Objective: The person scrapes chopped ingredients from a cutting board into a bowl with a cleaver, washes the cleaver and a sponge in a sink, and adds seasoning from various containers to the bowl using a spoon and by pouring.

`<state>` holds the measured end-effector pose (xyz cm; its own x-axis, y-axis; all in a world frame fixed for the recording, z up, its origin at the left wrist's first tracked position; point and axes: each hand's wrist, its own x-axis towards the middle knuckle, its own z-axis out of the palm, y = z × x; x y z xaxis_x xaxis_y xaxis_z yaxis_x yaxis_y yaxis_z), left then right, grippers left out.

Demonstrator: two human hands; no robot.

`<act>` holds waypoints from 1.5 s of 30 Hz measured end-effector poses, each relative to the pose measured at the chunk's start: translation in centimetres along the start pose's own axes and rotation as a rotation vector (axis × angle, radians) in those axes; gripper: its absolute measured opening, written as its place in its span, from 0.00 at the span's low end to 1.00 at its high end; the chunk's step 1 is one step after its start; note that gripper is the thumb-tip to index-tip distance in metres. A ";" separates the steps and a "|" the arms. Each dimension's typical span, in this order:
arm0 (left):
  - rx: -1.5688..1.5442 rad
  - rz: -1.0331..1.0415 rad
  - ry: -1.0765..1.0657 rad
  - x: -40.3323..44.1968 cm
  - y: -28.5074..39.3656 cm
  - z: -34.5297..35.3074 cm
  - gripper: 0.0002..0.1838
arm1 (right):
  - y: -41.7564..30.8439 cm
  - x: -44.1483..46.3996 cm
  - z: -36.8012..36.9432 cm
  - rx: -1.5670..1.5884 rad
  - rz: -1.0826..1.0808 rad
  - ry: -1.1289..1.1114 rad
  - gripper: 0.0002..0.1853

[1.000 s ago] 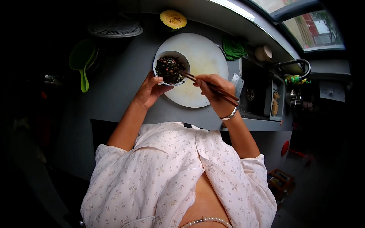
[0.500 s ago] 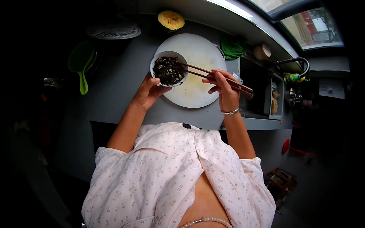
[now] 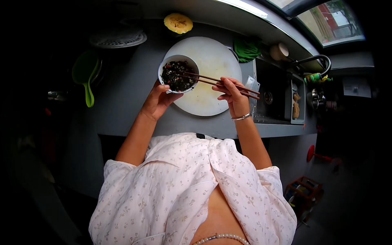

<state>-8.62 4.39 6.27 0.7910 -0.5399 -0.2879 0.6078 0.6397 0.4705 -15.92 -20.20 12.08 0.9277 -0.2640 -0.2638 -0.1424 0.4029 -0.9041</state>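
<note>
My left hand [image 3: 158, 99] grips a white bowl [image 3: 195, 65] from below and the side, thumb at its rim. Inside the bowl lies a dark chopped food mixture [image 3: 176, 76] with pale and reddish bits. Brown chopsticks [image 3: 212, 78] are held in my right hand [image 3: 234, 96], their tips down in the mixture. Under and beyond the bowl, a round white cutting board [image 3: 208, 100] with faint yellowish stains rests on the grey counter. The bowl is held over the board's left part.
A cut yellow squash half [image 3: 178, 23] stands behind the board. Left are a green ladle-like scoop [image 3: 86, 67] and a grey perforated rack [image 3: 118, 38]. To the right lie a green cloth [image 3: 247, 50], a dark sink [image 3: 271, 85] with a faucet [image 3: 326, 61], and a narrow tray [image 3: 303, 106].
The chopsticks have shifted left and lie at a flatter angle, tips deeper across the mixture. My right hand moved slightly left; the bowl stays in my left hand.
</note>
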 end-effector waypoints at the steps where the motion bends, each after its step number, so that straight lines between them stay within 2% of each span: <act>1: 0.006 0.000 0.006 -0.1 0.1 0.1 0.33 | -0.3 0.0 0.2 -0.001 -0.001 -0.002 0.13; 3: 0.010 0.002 0.017 -0.3 0.1 0.1 0.33 | -1.0 -0.4 0.6 0.113 -0.032 -0.032 0.13; 7: -0.034 -0.011 0.007 -0.4 0.1 -0.1 0.33 | -0.5 -0.2 0.1 -0.019 -0.022 -0.033 0.12; 11: -0.060 -0.011 0.021 -0.7 0.3 -0.1 0.34 | -1.5 -0.5 0.1 0.119 -0.072 -0.103 0.13; 15: -0.067 0.000 0.020 -1.2 0.9 0.4 0.34 | -0.8 -0.2 -0.5 0.009 -0.040 -0.050 0.11; 21: -0.069 -0.011 0.005 -1.7 1.0 0.7 0.33 | -2.4 -0.7 0.3 0.128 -0.115 -0.064 0.11; 29: -0.036 0.003 -0.017 -2.1 1.4 1.3 0.36 | -3.6 -1.0 0.6 0.105 -0.274 -0.241 0.11; 36: -0.038 0.007 -0.017 -2.5 1.5 1.8 0.36 | -2.7 -0.7 0.7 0.213 -0.218 -0.251 0.11; 38: -0.013 0.018 -0.050 -2.5 1.5 1.7 0.37 | -1.9 -0.2 0.4 0.008 -0.102 -0.098 0.11; 39: -0.012 0.016 -0.054 -2.4 1.7 1.7 0.37 | -2.0 -0.2 0.4 0.007 -0.105 -0.096 0.11; 43: 0.024 -0.014 -0.044 -2.6 1.6 1.6 0.37 | -4.0 -1.1 1.2 0.100 -0.132 -0.056 0.11; 45: 0.028 -0.015 -0.040 -2.6 1.6 1.7 0.37 | -5.1 -1.3 1.1 0.288 -0.116 -0.165 0.10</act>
<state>-9.85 5.90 9.23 0.7778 -0.5715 -0.2617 0.6172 0.6158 0.4897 -16.00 -20.91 17.38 0.9786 -0.1870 -0.0857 0.0487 0.6155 -0.7867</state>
